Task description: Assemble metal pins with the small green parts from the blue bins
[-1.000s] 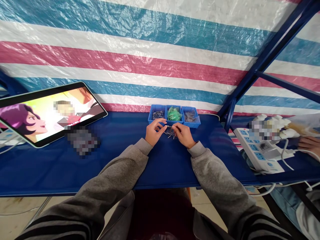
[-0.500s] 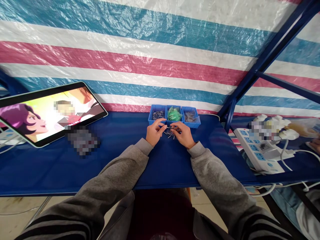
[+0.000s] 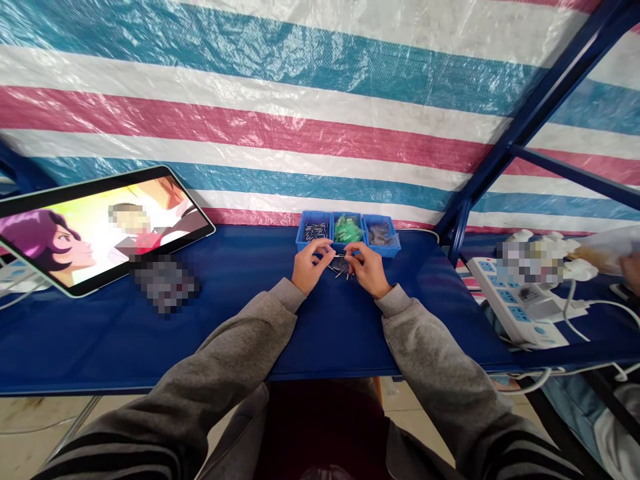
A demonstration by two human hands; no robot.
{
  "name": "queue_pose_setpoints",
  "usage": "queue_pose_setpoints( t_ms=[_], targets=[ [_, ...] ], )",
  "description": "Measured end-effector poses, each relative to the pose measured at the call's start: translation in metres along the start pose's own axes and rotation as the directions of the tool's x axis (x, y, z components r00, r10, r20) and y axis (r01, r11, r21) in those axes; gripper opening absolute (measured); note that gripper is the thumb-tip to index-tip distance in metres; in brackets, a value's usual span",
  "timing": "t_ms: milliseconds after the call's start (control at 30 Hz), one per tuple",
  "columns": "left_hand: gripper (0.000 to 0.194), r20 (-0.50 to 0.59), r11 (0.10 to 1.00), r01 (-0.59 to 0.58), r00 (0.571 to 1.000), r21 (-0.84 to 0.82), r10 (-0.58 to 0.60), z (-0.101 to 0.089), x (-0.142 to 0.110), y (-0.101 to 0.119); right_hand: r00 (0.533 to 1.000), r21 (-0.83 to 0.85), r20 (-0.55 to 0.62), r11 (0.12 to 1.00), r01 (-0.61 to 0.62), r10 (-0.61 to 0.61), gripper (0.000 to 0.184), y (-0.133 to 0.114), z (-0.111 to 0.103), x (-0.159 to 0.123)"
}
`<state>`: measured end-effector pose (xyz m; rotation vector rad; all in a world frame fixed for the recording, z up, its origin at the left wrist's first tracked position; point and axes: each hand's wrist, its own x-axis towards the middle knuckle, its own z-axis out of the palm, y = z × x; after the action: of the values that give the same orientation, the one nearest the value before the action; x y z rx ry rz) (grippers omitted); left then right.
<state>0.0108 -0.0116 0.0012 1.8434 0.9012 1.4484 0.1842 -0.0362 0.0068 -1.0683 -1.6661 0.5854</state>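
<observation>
My left hand (image 3: 310, 268) and my right hand (image 3: 367, 268) face each other over the table, thumbs and fingertips pinched. Between them spans a thin, silvery metal pin (image 3: 339, 255), its ends at the fingertips of both hands; its exact kind is too small to make out. Just below the fingers, several similar loose metal pins (image 3: 340, 271) lie on the blue table. Right behind my hands stand three blue bins in a row. Metal pins (image 3: 316, 231) fill the left bin, green pieces in clear plastic (image 3: 349, 230) the middle one, and greyish plastic bags (image 3: 381, 235) the right one.
At the left a tablet (image 3: 107, 230) leans with its screen lit, a blurred-out dark object (image 3: 166, 283) before it. A white power strip (image 3: 517, 303) with plugs and cables lies at the right, by a blue metal frame (image 3: 460, 230). Another person's hand (image 3: 631, 270) shows at the right edge.
My hands stay almost in place, the pin between them, with only slight finger shifts. The other person's hand at the right edge has moved up.
</observation>
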Motion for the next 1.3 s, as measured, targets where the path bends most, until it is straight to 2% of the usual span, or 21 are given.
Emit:
queue_pose_setpoints(
  t_ms=[133,233,467,733,1000,1167,1300],
  targets=[
    [0.029,-0.016,0.985,-0.168,0.986,-0.021,0.168,0.0002,0.0018,-0.0009,1.0,0.012,-0.004,1.0,-0.012,0.012,0.01,0.0001,-0.0009,0.0009],
    [0.026,0.005,0.974,-0.219,0.976,-0.049,0.22,0.001,0.0019,-0.0026,1.0,0.02,0.01,1.0,-0.019,0.019,0.01,0.0016,-0.0007,0.0009],
    [0.02,0.033,0.975,-0.216,0.975,-0.054,0.218,0.0019,0.0008,-0.0028,1.0,-0.015,0.009,1.0,-0.021,0.021,0.016,0.0033,-0.0012,0.0004],
    [0.023,0.038,0.974,-0.225,0.973,-0.023,0.226,0.0017,0.0004,-0.0014,0.999,-0.082,-0.033,0.996,-0.035,0.033,0.015,0.0037,0.0,0.001],
    [0.022,0.031,0.969,-0.241,0.97,0.043,0.24,0.0006,0.0012,-0.0016,0.999,-0.064,-0.026,0.998,-0.022,0.021,0.021,0.003,0.0007,-0.0002],
    [0.024,0.016,0.972,-0.222,0.975,0.08,0.221,-0.0004,0.0016,-0.0033,0.995,-0.098,-0.053,0.992,0.077,-0.082,0.024,0.0036,0.0013,-0.0004],
    [0.025,0.014,0.973,-0.211,0.978,0.095,0.21,-0.0008,0.0019,-0.0053,0.984,-0.098,-0.066,0.982,0.161,-0.167,0.017,0.0049,0.002,-0.0005]
  ],
)
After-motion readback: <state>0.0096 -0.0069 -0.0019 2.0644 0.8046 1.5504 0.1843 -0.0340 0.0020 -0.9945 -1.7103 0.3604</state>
